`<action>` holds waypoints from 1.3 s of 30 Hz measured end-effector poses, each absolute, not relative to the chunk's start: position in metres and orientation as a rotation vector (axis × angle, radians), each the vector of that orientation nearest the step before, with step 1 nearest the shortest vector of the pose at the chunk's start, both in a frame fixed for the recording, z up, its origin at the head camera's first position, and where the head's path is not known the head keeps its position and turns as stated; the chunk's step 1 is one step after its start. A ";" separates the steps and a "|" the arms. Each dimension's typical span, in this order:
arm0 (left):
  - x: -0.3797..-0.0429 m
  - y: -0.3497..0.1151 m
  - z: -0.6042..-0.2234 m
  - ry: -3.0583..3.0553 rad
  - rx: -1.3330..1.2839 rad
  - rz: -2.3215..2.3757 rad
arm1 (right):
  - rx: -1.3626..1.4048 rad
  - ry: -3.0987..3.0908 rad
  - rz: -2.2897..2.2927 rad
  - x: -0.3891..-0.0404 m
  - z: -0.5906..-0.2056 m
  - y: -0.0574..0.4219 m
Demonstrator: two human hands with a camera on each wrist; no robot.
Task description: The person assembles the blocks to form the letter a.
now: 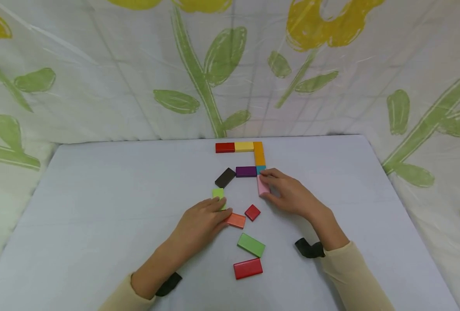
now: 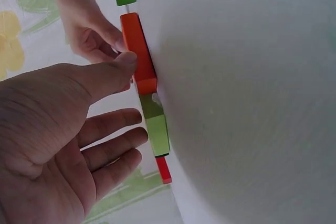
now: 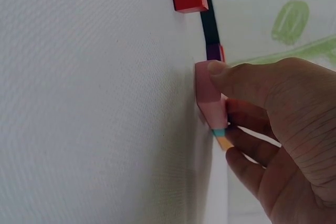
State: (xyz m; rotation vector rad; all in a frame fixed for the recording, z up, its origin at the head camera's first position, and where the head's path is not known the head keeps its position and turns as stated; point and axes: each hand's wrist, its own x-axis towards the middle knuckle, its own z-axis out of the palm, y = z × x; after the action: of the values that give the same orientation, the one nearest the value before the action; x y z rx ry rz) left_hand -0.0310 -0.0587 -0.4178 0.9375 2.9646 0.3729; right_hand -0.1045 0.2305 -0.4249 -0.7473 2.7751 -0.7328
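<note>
My left hand (image 1: 201, 222) pinches the left end of an orange-red block (image 1: 237, 220) between thumb and index finger; the index finger is largely hidden in the left wrist view. The other fingers lie at a lime-green block (image 1: 218, 193), partly covering it. My right hand (image 1: 293, 194) grips a pink block (image 3: 209, 83), with the thumb on its near end and fingers on the far side. The pink block stands against a small teal block (image 1: 260, 169), which partly hides under the fingertips. A small red square block (image 1: 252, 212) sits between the two hands.
Beyond the hands, a red block (image 1: 224, 147), yellow block (image 1: 244, 147), amber block (image 1: 259, 153), purple block (image 1: 246, 172) and black block (image 1: 225, 177) form a bent line. Nearer lie a green block (image 1: 251, 245) and red block (image 1: 248, 268) on the white table (image 1: 117, 185).
</note>
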 end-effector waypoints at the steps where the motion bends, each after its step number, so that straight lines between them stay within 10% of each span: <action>1: -0.031 -0.060 -0.417 2.967 0.950 0.380 | -0.748 2.776 -0.734 -0.104 -0.425 0.230; 39: -0.034 -0.076 -0.414 3.002 0.950 0.445 | -0.753 2.795 -0.725 -0.106 -0.430 0.231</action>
State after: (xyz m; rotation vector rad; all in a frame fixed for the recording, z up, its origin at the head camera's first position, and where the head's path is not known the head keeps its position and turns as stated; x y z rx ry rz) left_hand -0.0339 -0.0764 -0.4135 0.9505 3.0021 0.4451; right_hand -0.1061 0.2313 -0.4296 -0.7534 2.7950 -0.7254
